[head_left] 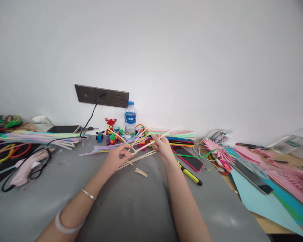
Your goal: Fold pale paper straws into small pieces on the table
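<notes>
Both my hands are closed on thin pale sticks [146, 145], which cross and meet just beyond my left fingertips. My left hand [117, 157] pinches them near the meeting point. A little farther right, my right hand [162, 147] grips one slanting stick, whose end sticks out past the fingers. Whether the sticks are joined or only pressed together I cannot tell. Under my hands, more pale sticks [143, 156] lie on the grey table cover [131, 208]. Closer to me rests a short, pale, forked-looking piece [141, 172].
Pastel pipe cleaners [40, 137], a pink glue gun [27, 168] and its black cord lie left. A water bottle [130, 121] and small pipe-cleaner figures [111, 126] stand by the wall. Rightward are a red-edged phone [189, 158], a yellow highlighter [190, 174] and blue paper [262, 201].
</notes>
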A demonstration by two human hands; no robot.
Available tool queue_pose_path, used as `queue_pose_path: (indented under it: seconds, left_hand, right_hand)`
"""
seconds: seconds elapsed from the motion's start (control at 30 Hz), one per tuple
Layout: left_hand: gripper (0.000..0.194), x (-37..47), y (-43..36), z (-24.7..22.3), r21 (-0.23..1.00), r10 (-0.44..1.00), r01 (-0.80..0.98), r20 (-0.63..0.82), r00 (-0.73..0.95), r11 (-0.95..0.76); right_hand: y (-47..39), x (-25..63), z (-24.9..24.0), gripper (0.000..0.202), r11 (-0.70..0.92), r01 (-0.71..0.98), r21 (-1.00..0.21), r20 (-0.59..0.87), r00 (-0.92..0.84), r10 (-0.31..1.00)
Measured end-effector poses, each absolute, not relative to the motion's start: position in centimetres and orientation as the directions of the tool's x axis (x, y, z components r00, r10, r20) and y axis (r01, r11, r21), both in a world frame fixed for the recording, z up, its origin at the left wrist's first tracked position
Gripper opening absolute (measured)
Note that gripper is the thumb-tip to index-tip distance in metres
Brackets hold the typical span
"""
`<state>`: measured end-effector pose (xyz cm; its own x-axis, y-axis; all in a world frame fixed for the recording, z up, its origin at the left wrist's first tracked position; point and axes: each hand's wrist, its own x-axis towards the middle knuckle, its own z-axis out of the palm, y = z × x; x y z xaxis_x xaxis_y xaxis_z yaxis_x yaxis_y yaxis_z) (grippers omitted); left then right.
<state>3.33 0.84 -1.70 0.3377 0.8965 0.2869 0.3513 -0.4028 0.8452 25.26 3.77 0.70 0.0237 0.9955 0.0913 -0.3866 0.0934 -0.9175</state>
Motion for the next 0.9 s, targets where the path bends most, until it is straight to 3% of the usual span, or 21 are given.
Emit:
queue_pose_path:
  seconds: [0.33,0.9]
  left_hand:
    - [0.024,3.5,0.5,-1.5,0.839,0.892,0.344,0.313,0.328,-0.421]
    - [0.015,3.5,0.7,-1.7,0.831,0.884,0.310,0.399,0.245,-0.462]
  right_hand:
    - [3.8,22.6,-1.1,0.051,-0.003,-0.389,-0.921,0.049,-0.123,0.991]
    - [3.8,23.1,-1.3,0.047,0.034,-0.214,-0.976,0.063,-0.130,0.990]
